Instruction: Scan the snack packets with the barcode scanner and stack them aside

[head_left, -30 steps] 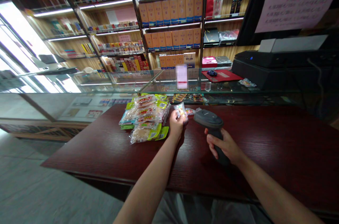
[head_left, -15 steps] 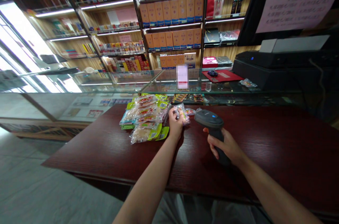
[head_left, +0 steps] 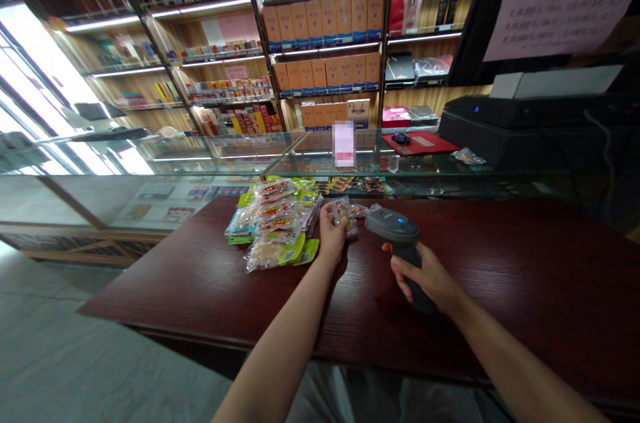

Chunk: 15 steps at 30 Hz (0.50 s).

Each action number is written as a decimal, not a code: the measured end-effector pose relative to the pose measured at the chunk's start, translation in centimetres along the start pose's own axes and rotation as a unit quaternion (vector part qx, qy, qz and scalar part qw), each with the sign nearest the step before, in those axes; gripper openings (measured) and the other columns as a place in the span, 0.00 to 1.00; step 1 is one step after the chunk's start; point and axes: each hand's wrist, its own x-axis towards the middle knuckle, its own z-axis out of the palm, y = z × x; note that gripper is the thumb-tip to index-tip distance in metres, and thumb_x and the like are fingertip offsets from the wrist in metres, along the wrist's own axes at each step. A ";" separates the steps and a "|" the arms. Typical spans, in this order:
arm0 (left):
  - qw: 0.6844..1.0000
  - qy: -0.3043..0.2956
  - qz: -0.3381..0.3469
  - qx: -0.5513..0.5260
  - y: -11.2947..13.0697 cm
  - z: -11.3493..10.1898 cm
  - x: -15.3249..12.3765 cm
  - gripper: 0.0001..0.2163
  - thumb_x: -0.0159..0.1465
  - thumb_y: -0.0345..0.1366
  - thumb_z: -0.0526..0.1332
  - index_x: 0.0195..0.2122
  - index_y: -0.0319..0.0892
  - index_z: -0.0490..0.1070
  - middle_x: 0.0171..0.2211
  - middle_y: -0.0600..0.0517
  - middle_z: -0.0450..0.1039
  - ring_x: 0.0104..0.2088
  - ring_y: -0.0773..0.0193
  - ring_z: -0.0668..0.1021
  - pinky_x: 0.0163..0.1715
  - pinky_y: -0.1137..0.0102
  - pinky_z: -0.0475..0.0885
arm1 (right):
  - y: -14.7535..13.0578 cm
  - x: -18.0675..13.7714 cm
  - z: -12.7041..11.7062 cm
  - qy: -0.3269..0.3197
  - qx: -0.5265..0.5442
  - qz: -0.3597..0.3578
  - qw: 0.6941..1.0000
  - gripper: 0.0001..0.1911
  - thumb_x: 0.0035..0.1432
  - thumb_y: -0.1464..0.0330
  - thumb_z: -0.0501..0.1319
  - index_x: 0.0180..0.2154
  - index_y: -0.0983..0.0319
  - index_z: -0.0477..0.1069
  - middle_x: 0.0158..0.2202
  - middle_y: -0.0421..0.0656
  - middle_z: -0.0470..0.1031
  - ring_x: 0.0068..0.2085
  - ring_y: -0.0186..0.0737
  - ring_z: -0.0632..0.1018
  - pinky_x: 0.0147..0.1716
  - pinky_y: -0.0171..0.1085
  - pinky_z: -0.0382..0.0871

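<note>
My left hand (head_left: 333, 231) has its fingers closed on a small clear snack packet (head_left: 345, 211) at the middle of the dark wooden table. Wrapped in my right hand (head_left: 423, 273) is the grip of a barcode scanner (head_left: 393, 226), a blue light glowing on its top; the head points toward the packet. Another small packet (head_left: 359, 210) lies between them, partly hidden. Left of my left hand, a pile of clear and green snack packs (head_left: 275, 216) rests on the table, with one pack (head_left: 280, 251) at its near side.
The brown table (head_left: 200, 296) ends at the left above the tiled floor. Behind it stands a glass display counter (head_left: 240, 150) with a mouse (head_left: 401, 138) on a red mat (head_left: 430, 143). Black checkout equipment (head_left: 500, 136) is at right. The scanner's cable hangs near my right forearm.
The packet in my left hand has tilted, its face less bright and less turned toward me. The scanner has shifted very slightly left; the pile stays put.
</note>
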 end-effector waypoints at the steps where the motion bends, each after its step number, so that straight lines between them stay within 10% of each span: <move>1: 1.000 -0.002 -0.006 0.000 0.1 0.0 0.0 0.25 0.50 0.39 0.69 0.46 0.48 0.58 0.38 0.54 0.69 0.30 0.67 0.77 0.29 0.71 0.75 | 0.1 0.0 0.0 0.002 0.004 0.002 1.000 0.19 0.55 0.57 0.65 0.42 0.60 0.65 0.19 0.31 0.66 0.12 0.28 0.67 0.11 0.29 0.59; 15: 0.999 0.014 -0.007 0.028 0.3 0.1 -0.2 0.25 0.48 0.35 0.66 0.47 0.45 0.59 0.39 0.50 0.71 0.31 0.64 0.77 0.28 0.70 0.75 | 0.7 0.3 -0.1 0.005 0.045 0.017 0.999 0.18 0.53 0.57 0.67 0.39 0.59 0.64 0.18 0.30 0.66 0.11 0.28 0.66 0.09 0.28 0.59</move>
